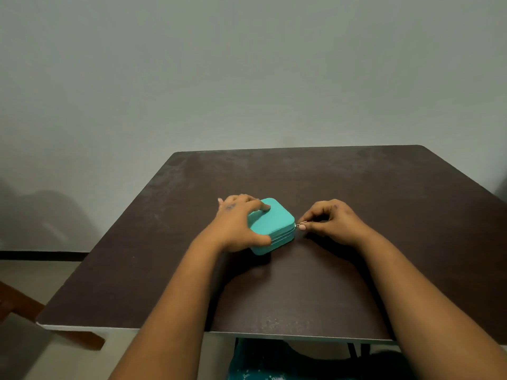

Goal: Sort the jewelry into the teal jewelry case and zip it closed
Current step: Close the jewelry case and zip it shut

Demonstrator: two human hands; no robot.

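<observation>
Pinching the gold zipper pull [301, 223] between thumb and forefinger, the right hand [333, 222] is sitting just beside the right corner of the teal jewelry case [274, 224]. Left hand [238, 224] is gripping the case, fingers curled over the lid, thumb at the near side. One case, lid down, contents hidden, is lying mid dark table [356, 204]; one pull, two hands
</observation>
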